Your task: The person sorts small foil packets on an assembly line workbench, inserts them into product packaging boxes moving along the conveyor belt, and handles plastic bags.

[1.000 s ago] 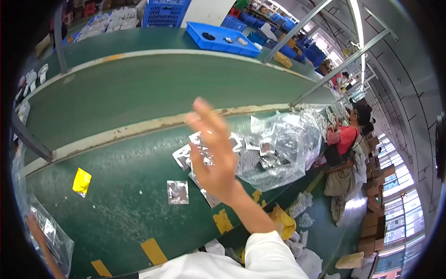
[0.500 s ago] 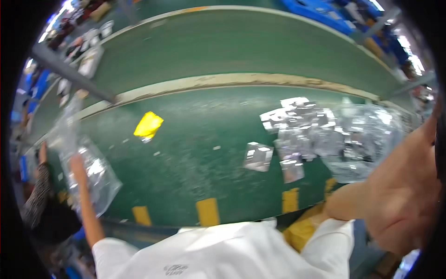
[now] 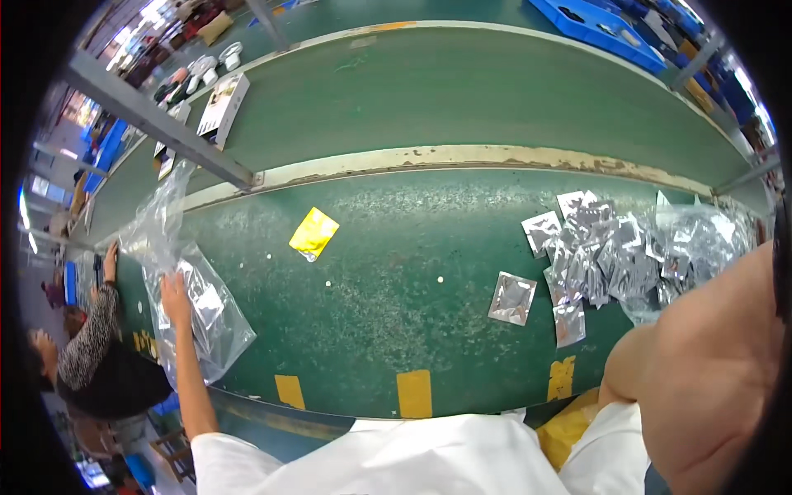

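Observation:
My left hand (image 3: 176,299) lies on a large clear plastic bag (image 3: 227,340) at the left of the green work surface, its fingers stretched out over the film. Shiny pale patches show in the bag; whether they are contents or glare is unclear. My right arm (image 3: 709,371) is bent up close to the camera at the right edge, and its hand is out of sight. Beyond that arm, a heap of silver foil packets (image 3: 590,256) spreads beside another clear bag (image 3: 701,235). One square silver packet (image 3: 512,299) lies apart. A yellow packet (image 3: 314,233) rests left of centre.
A raised pale ledge (image 3: 429,157) runs across behind the green surface (image 3: 379,330). A grey metal post (image 3: 157,120) slants at the left. White boxes (image 3: 223,107) and a blue tray (image 3: 598,33) stand farther back. At the left, another person's patterned sleeve (image 3: 91,338) reaches to the table.
The whole view has shifted, so the table's things appear farther right and slightly lower. My left hand stays on the clear bag, and my right arm remains raised.

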`<state>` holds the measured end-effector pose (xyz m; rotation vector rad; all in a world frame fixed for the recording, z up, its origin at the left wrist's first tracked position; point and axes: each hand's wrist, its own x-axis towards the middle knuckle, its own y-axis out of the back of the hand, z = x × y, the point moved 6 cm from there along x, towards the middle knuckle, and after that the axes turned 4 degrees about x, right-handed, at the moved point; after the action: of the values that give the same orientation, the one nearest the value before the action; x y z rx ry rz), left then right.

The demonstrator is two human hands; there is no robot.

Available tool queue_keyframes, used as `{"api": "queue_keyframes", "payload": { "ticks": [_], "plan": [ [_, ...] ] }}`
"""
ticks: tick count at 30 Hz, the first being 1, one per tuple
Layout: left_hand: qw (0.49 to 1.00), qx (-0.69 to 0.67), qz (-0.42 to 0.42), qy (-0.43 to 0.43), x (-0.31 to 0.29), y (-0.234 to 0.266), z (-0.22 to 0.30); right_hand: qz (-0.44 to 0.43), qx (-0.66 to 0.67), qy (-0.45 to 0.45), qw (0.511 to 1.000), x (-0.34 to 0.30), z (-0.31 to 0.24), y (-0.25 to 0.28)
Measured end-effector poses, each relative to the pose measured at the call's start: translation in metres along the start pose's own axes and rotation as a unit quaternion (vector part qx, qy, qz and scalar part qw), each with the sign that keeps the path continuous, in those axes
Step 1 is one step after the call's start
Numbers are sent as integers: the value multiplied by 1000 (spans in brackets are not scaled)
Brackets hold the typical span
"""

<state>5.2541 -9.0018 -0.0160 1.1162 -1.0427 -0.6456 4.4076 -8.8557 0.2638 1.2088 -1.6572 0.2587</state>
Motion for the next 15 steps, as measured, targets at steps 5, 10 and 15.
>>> {"api": "queue_keyframes", "payload": {
  "ticks": [5,10,15],
  "plan": [
    [980,87,81,-159,25,69,-56,22,-57,-41,997,24,6,-31],
    [995,45,8,-89,4,15,-16,-42,-106,-91,989,8,18,-37],
    [999,-32,16,9,5,37,-1,-122,-143,-101,977,3,3,-39]
  ]
}}
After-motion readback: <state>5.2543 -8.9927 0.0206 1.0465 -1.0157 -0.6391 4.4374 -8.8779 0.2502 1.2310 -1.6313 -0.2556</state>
